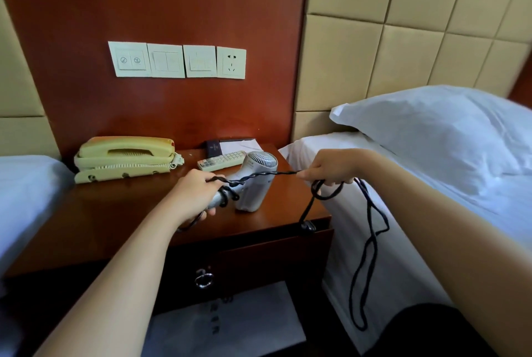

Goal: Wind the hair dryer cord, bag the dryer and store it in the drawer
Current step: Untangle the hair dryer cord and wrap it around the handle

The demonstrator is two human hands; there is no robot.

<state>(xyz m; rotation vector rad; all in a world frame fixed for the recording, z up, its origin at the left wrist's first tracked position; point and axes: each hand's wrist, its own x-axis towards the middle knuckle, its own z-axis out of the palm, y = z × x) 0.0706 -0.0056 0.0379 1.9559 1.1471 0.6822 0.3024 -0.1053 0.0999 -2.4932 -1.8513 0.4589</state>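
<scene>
A silver hair dryer (256,181) stands nozzle-down on the wooden nightstand (115,221). My left hand (195,192) grips its handle, which has a few turns of black cord around it. My right hand (331,168) pinches the twisted black cord (259,176) and holds it taut across the dryer body. The rest of the cord hangs in long loops down the bed's side, and its plug (307,225) rests at the nightstand's front right corner. The drawer (259,267) below has a metal ring pull (203,279). A whitish bag (230,325) lies under it.
A cream telephone (126,158) sits at the nightstand's back left, a remote control (221,160) and a notepad (233,146) at the back. White-sheeted beds flank the nightstand; a pillow (431,132) lies on the right one. Switches and a socket (231,62) are on the wall panel.
</scene>
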